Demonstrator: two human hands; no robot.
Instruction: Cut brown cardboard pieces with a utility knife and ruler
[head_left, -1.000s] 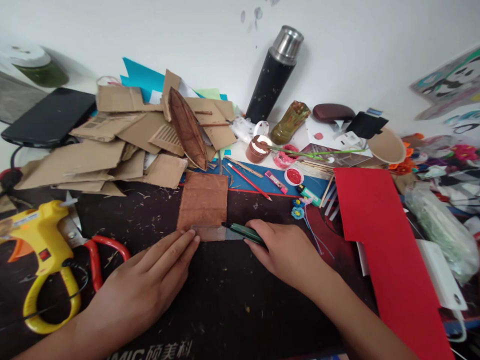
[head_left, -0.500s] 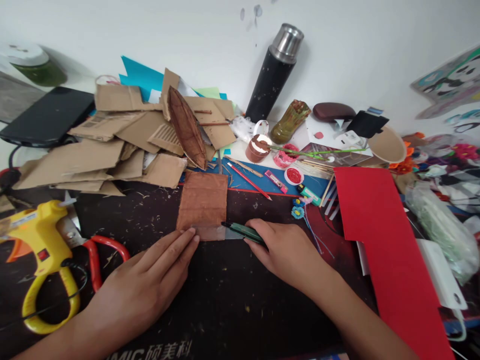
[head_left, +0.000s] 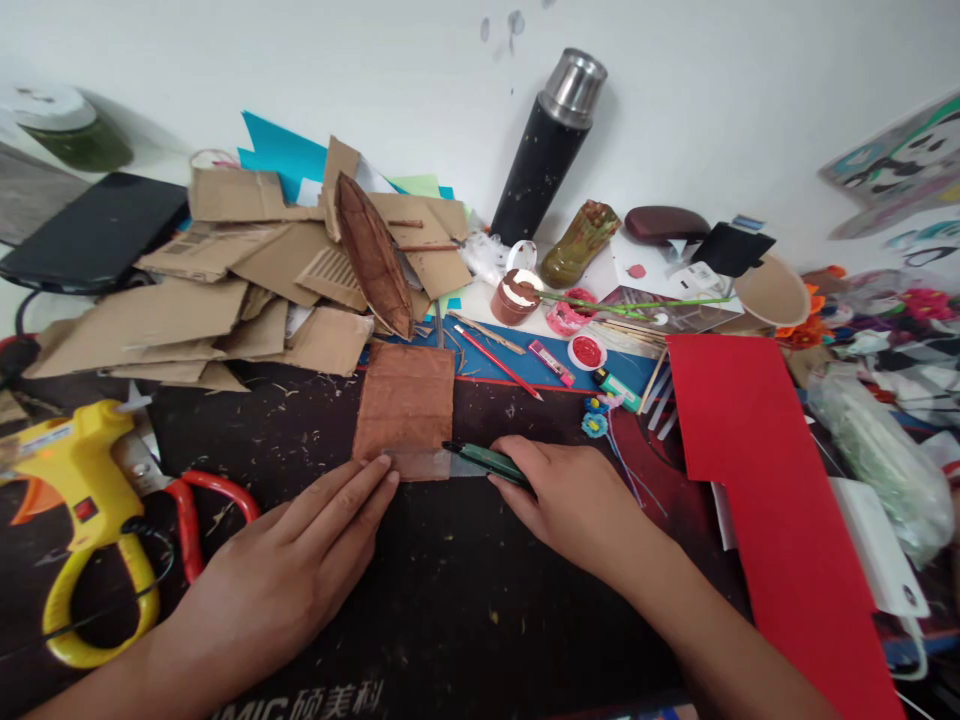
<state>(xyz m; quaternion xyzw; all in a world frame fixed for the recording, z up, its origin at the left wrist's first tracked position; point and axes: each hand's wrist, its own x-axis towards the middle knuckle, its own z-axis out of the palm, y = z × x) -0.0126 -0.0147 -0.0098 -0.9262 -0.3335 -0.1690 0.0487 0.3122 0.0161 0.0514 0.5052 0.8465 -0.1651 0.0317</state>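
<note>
A brown-painted square of cardboard (head_left: 405,395) lies flat on the dark mat. Across its near edge runs a clear strip (head_left: 466,466), which looks like a ruler and sticks out to the right. My left hand (head_left: 292,560) rests with fingers stretched out, the tips pressing on the strip and the cardboard's lower left corner. Held in my right hand (head_left: 574,500) is a green utility knife (head_left: 491,462). Its tip points left and sits at the cardboard's right edge, by the strip. The blade itself is too small to make out.
At left are a yellow glue gun (head_left: 97,490) and red-handled scissors or pliers (head_left: 187,515). Cardboard scraps (head_left: 180,315) and a brown boat-shaped piece (head_left: 373,255) lie behind. Further right are a black flask (head_left: 551,150), paint pots (head_left: 514,297), a red pencil (head_left: 499,362) and red card (head_left: 750,430).
Both hands, the knife and the cardboard look almost the same as before. Only a slight shift of the view shows at the right side.
</note>
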